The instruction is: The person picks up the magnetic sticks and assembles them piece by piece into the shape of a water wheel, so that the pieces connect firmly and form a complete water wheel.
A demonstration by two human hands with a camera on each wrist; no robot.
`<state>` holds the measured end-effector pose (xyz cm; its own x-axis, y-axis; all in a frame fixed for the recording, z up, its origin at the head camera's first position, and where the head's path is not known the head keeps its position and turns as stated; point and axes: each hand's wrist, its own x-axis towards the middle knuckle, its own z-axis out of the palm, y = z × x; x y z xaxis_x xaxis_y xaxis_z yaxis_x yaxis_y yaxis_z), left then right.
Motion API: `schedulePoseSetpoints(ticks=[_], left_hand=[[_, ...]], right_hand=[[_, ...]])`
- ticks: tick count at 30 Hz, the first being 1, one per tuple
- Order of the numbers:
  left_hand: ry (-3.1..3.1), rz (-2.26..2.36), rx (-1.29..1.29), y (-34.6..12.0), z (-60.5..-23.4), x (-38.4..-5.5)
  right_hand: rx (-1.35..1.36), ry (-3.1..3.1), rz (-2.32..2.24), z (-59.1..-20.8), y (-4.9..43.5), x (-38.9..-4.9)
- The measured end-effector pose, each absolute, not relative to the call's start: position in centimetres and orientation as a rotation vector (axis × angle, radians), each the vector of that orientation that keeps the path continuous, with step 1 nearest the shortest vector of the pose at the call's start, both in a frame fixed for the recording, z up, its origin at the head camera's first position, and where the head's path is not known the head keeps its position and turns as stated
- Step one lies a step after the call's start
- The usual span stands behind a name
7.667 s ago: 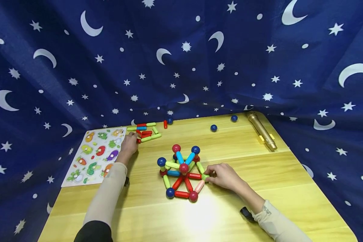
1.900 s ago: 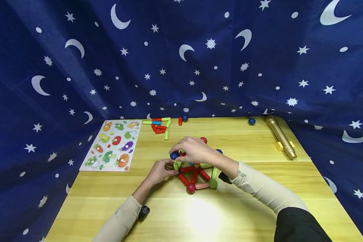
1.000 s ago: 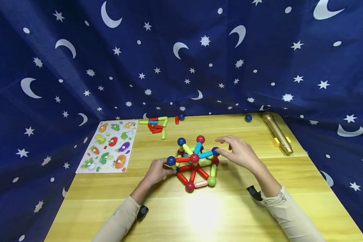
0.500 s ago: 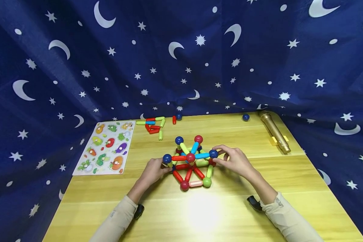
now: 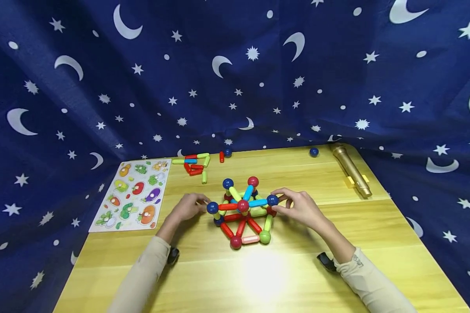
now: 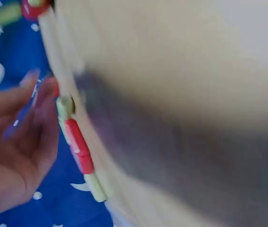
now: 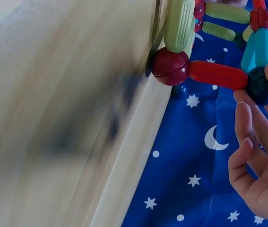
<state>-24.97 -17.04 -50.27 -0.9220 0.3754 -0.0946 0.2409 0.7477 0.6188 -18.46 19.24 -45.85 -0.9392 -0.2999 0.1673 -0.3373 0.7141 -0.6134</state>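
A construction of magnetic rods and balls stands mid-table, its lower ring including a green ball [image 5: 264, 237] and a crimson ball [image 5: 236, 242]. Above, rods spread from a central red ball [image 5: 243, 206] toward raised outer balls. My right hand [image 5: 299, 208] pinches the raised blue ball [image 5: 272, 200] at the right between thumb and fingers; in the right wrist view, a red rod [image 7: 218, 74] links that ball to a dark red ball [image 7: 170, 66]. My left hand [image 5: 189, 206] is just left of the construction's blue ball [image 5: 212, 208], fingers loosely bent, holding nothing visible.
Loose rods [image 5: 196, 167] lie at the back left, near a vegetable picture board [image 5: 131, 195]. Two spare blue balls, one farther right [image 5: 314, 152], lie along the back edge. A gold tube [image 5: 350, 169] rests at the back right before the starry curtain [image 5: 235, 78].
One loose blue ball has left the table's back, and a red upper rod has joined the turned construction. My left hand has just let go and drawn back leftward; my right keeps its pinch.
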Motion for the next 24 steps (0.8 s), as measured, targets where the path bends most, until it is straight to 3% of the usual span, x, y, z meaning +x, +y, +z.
schedulePoseSetpoints(ticks=[6, 11, 15, 21, 24], left_hand=[[2.984, 0.834, 0.012, -15.9, -50.4, -32.0], [3.005, 0.672, -0.089, -15.1, -51.2, -34.1], [3.011, 0.743, -0.032, -15.1, -50.5, -33.0], [2.455, 1.524, -0.100, -15.3, -46.3, -28.0], [2.246, 1.683, -0.103, -15.3, -44.7, -25.7]], right_hand=[[0.515, -2.854, 1.043, -45.7, 19.1, -18.3], [0.544, -2.862, 1.052, -45.6, 18.9, -18.4], [0.547, -2.854, 1.043, -45.5, 18.8, -18.4], [0.553, -2.858, 1.024, -45.4, 18.9, -18.4], [0.549, -2.867, 1.026, -45.4, 19.0, -18.4]])
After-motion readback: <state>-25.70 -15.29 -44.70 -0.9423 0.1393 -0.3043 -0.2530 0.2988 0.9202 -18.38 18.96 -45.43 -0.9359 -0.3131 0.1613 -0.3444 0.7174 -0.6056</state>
